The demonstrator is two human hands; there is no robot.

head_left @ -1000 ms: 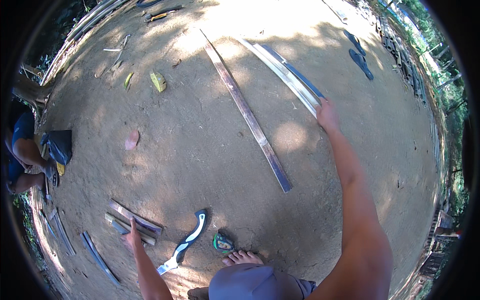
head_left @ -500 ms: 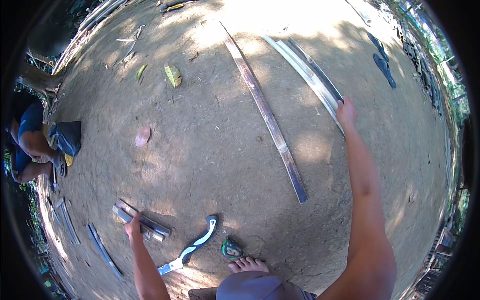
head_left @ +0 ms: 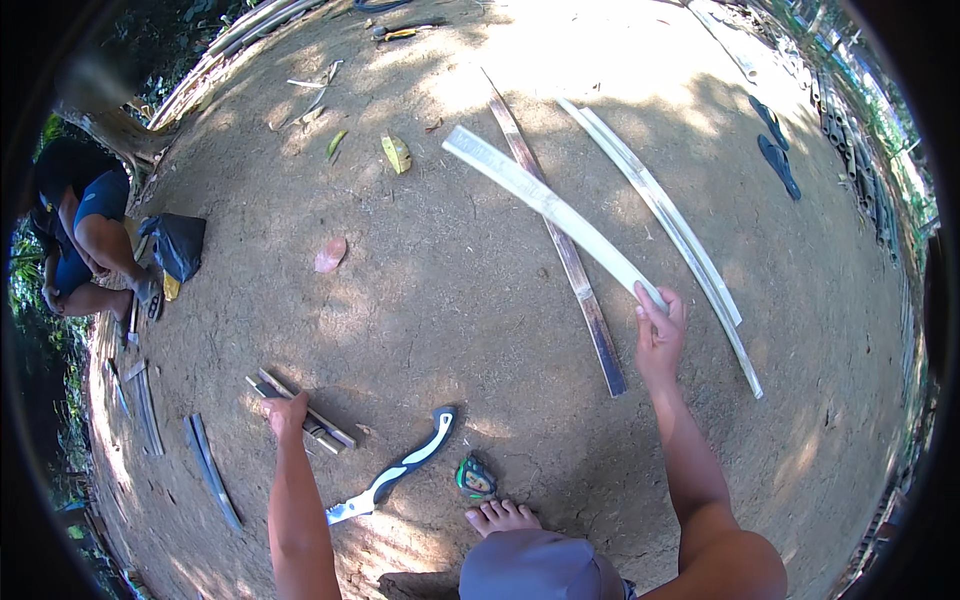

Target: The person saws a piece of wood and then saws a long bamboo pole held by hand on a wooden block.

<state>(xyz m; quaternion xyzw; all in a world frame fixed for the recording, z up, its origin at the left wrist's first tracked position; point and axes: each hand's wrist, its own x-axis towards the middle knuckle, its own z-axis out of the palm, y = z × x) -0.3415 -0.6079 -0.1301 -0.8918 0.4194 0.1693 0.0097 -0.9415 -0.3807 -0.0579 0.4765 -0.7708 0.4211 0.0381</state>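
Note:
My right hand (head_left: 660, 335) grips the near end of a long pale split bamboo strip (head_left: 550, 207), which is raised off the ground and slants to the far left. Beneath it a dark brownish bamboo strip (head_left: 585, 300) lies on the dirt. Two more pale strips (head_left: 680, 215) lie to the right of that hand. At the left, my left hand (head_left: 287, 412) is closed around several short split bamboo pieces (head_left: 325, 428). A handsaw (head_left: 420, 455) with a blue-and-white handle and a green-and-black tape measure (head_left: 475, 478) rest on the ground near my bare foot (head_left: 503, 516).
Short bamboo strips (head_left: 212, 470) lie at the near left. Another person (head_left: 95, 225) squats at the far left beside a black bag (head_left: 178, 247). Flip-flops (head_left: 778, 165) and stacked bamboo poles (head_left: 860, 160) are at the far right. Leaves (head_left: 396, 153) dot the dirt.
My right hand has lifted one strip from beside the pale ones and swung it left over the dark strip. My left hand keeps hold of the short pieces, which have turned slightly.

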